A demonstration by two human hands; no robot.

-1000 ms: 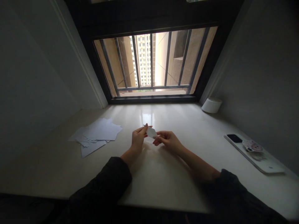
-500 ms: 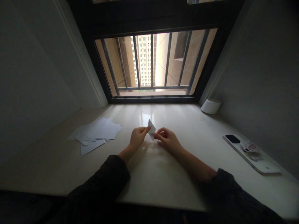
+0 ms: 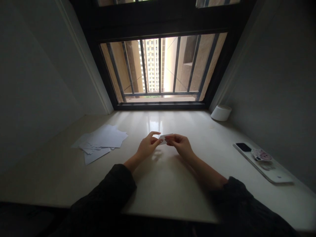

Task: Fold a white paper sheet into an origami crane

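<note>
Both of my hands meet above the middle of the pale desk [image 3: 163,184], a little over its surface. Between them is a small folded piece of white paper [image 3: 164,138], now nearly flat and seen edge-on. My left hand [image 3: 147,147] pinches its left end with thumb and forefinger. My right hand [image 3: 179,144] pinches its right end, its fingers curled over the paper. Most of the paper is hidden by the fingers. Dark sleeves cover both forearms.
A loose pile of white paper sheets [image 3: 100,142] lies on the desk to the left. A white phone [image 3: 263,161] with a round cartoon grip lies face down at the right, by the wall. A small white round container [image 3: 221,112] stands in the back right corner under the barred window [image 3: 160,69].
The folded paper stood upright between my fingertips half a second ago; it has tipped down to nearly flat. Both hands have closed in on it slightly.
</note>
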